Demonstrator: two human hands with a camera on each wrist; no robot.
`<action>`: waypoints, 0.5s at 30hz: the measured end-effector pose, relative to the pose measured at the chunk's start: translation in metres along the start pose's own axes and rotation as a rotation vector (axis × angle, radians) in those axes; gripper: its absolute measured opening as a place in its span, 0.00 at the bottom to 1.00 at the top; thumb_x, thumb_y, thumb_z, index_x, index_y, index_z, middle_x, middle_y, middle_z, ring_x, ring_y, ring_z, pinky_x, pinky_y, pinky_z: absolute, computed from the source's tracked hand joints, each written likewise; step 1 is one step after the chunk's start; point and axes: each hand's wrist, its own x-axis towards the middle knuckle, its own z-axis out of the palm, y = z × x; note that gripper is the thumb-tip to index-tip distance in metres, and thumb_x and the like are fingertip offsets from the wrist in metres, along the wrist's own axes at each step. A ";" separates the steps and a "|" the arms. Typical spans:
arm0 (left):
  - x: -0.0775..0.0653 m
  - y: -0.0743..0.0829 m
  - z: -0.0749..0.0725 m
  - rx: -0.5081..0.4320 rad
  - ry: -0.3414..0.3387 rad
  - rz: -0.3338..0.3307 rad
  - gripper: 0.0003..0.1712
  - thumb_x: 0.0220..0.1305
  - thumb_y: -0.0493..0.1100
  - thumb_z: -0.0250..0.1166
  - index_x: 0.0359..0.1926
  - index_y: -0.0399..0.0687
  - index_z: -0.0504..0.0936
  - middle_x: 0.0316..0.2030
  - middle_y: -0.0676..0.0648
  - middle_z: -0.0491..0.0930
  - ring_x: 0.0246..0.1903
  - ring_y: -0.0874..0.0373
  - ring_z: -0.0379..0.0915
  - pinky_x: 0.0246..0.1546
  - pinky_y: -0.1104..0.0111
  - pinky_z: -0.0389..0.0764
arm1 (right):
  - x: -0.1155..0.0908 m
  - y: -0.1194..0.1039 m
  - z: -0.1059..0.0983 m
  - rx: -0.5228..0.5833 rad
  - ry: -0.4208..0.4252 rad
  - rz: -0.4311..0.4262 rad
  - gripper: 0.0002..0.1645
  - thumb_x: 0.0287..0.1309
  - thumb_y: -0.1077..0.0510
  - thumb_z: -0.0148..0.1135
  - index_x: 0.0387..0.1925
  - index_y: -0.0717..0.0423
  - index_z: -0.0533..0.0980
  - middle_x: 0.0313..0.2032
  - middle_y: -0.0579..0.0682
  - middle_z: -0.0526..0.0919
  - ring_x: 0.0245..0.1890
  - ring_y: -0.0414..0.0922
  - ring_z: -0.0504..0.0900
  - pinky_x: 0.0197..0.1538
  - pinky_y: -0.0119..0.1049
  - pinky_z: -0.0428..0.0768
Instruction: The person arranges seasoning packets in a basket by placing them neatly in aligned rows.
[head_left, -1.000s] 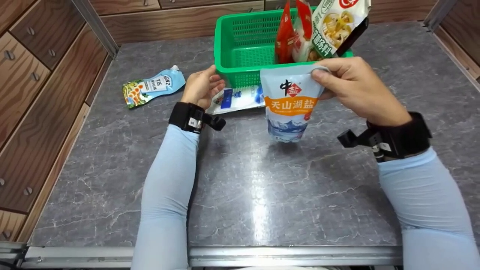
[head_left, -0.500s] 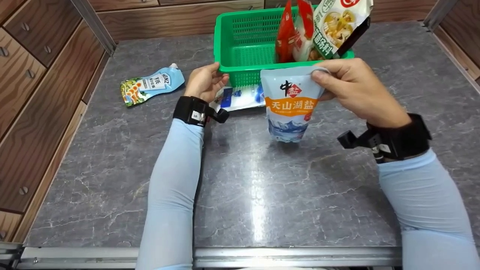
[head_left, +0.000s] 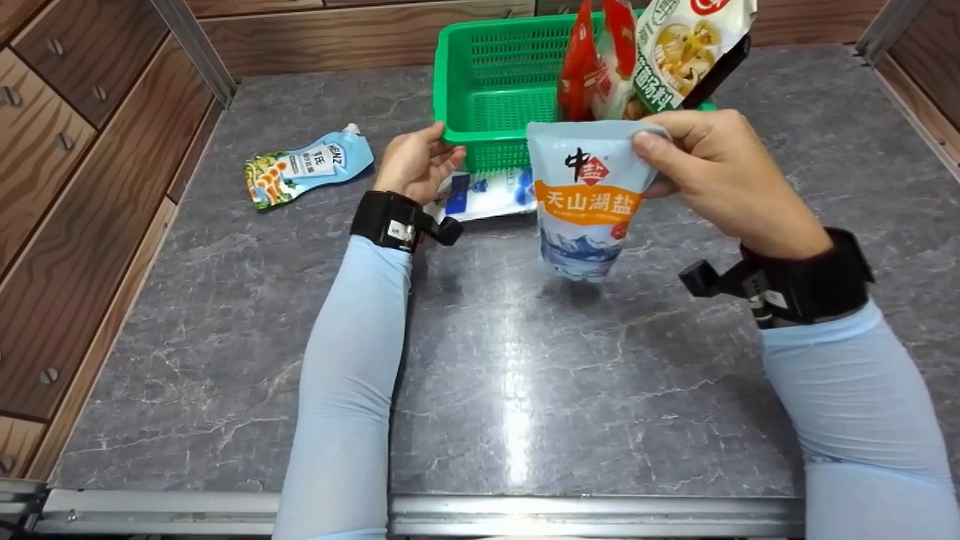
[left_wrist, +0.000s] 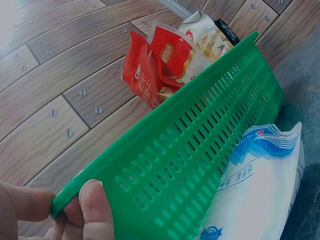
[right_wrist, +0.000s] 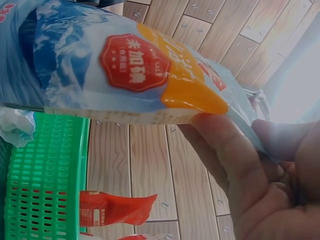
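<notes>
My right hand (head_left: 724, 176) pinches the upper right corner of a pale blue bag of salt (head_left: 589, 202) with an orange band and a mountain picture. The bag hangs upright in front of the green basket (head_left: 480, 136). In the right wrist view the thumb and fingers (right_wrist: 230, 145) squeeze the top edge of the salt bag (right_wrist: 125, 65). At the basket's near left corner, my left hand (head_left: 412, 161) grips the rim. The left wrist view shows thumb and fingers (left_wrist: 95, 202) around the corner of that rim. Red packets (head_left: 577, 71) and a soup-mix packet (head_left: 686, 56) stand in the basket's right part.
A white and blue bag (head_left: 491, 193) lies on the table against the basket's near side. Left of the left hand lies a light blue Heinz pouch (head_left: 311, 166) with a spout. Wood-patterned panels (head_left: 337, 41) border the grey marbled table (head_left: 225, 360) at the back and sides.
The left hand has shifted slightly and now has its fingertips on the basket's corner rim. The salt bag has risen a little, still in the right hand.
</notes>
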 end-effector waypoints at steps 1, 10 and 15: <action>0.000 0.000 0.000 -0.001 -0.003 0.000 0.19 0.64 0.39 0.57 0.53 0.31 0.69 0.29 0.40 0.73 0.27 0.50 0.73 0.34 0.68 0.79 | 0.001 0.001 0.000 -0.005 0.004 -0.004 0.16 0.64 0.57 0.51 0.45 0.63 0.78 0.35 0.59 0.82 0.32 0.49 0.81 0.31 0.34 0.81; -0.003 0.000 0.001 0.026 -0.012 0.000 0.22 0.65 0.40 0.56 0.57 0.31 0.66 0.29 0.40 0.73 0.27 0.51 0.73 0.34 0.68 0.79 | 0.020 -0.014 0.004 0.008 0.056 -0.001 0.17 0.62 0.55 0.54 0.40 0.64 0.80 0.34 0.60 0.82 0.32 0.49 0.82 0.33 0.35 0.80; -0.002 0.001 0.002 0.024 -0.003 -0.002 0.22 0.65 0.39 0.56 0.57 0.31 0.66 0.30 0.40 0.73 0.26 0.51 0.73 0.33 0.69 0.78 | 0.036 -0.027 0.007 -0.041 0.079 -0.039 0.17 0.62 0.54 0.52 0.41 0.62 0.80 0.35 0.58 0.82 0.32 0.48 0.81 0.32 0.32 0.80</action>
